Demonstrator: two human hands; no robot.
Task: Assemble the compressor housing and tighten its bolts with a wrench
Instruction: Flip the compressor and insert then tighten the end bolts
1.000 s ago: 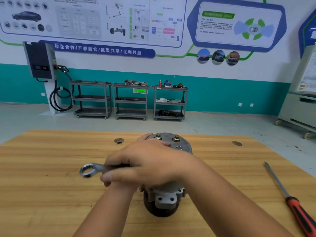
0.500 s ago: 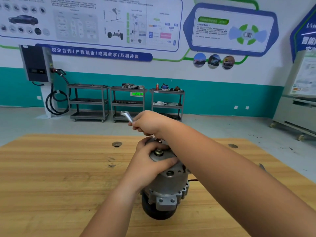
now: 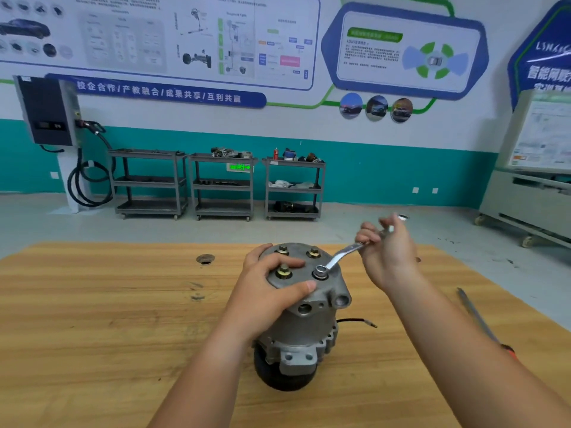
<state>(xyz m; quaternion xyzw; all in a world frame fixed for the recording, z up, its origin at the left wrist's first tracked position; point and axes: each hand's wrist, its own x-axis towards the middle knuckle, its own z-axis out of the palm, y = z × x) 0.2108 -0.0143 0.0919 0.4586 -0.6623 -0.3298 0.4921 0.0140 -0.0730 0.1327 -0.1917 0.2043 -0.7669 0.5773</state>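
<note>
Three brass bolts (image 3: 283, 271) show bare on top of the compressor housing (image 3: 309, 322), which stands on the table (image 3: 92, 319) under my left hand (image 3: 265, 291); its fingers and thumb curl round the top rim. My right hand (image 3: 389, 254), further out, is closed round the wrench (image 3: 341, 254), whose ring end sits just beside my left thumb. A screwdriver (image 3: 475, 316) lies outside my right forearm.

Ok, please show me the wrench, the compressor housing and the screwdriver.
wrench (image 3: 343, 254): head view, on the bare shank just behind the ring end.
compressor housing (image 3: 309, 329): head view, on the grey side wall below the bolted cover.
screwdriver (image 3: 478, 316): head view, on the metal shaft.
</note>
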